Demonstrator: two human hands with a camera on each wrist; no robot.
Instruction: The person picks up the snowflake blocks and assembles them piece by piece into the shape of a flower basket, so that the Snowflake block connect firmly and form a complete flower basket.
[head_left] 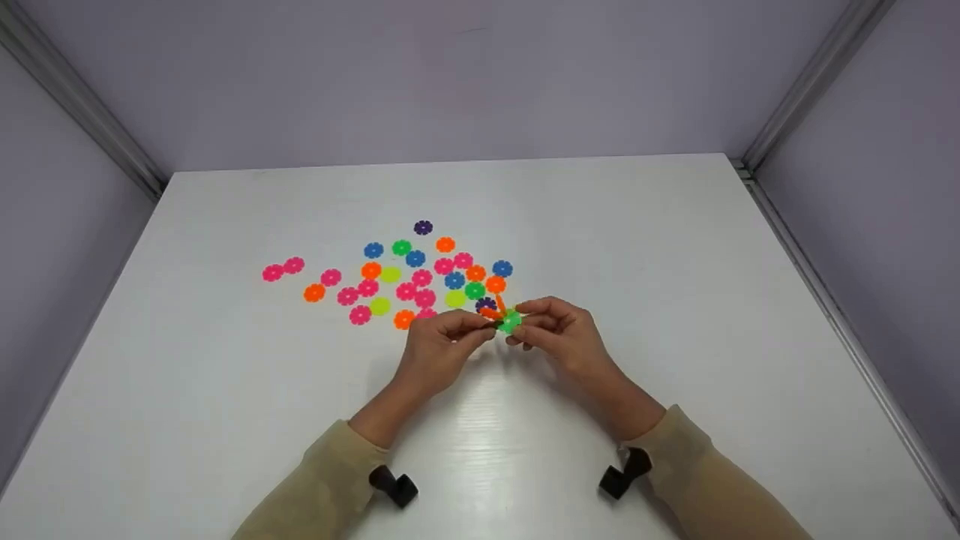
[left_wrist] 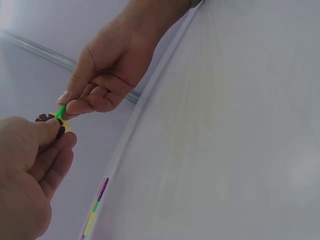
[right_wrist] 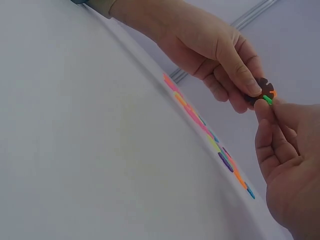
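My left hand pinches a dark notched flower-shaped disc between thumb and fingers. Facing it, my right hand holds a bright green notched disc by its edge. The two discs meet at an angle and appear slotted together. Orange disc pieces stick out beside the green one in the head view, and a bit of yellow shows behind the dark disc in the left wrist view. How all these pieces join is partly hidden by the fingers.
Many loose flower discs in pink, orange, blue, green, yellow and purple lie flat beyond and left of my hands, such as a pink disc and a purple disc. They rest on a white table with pale walls around it.
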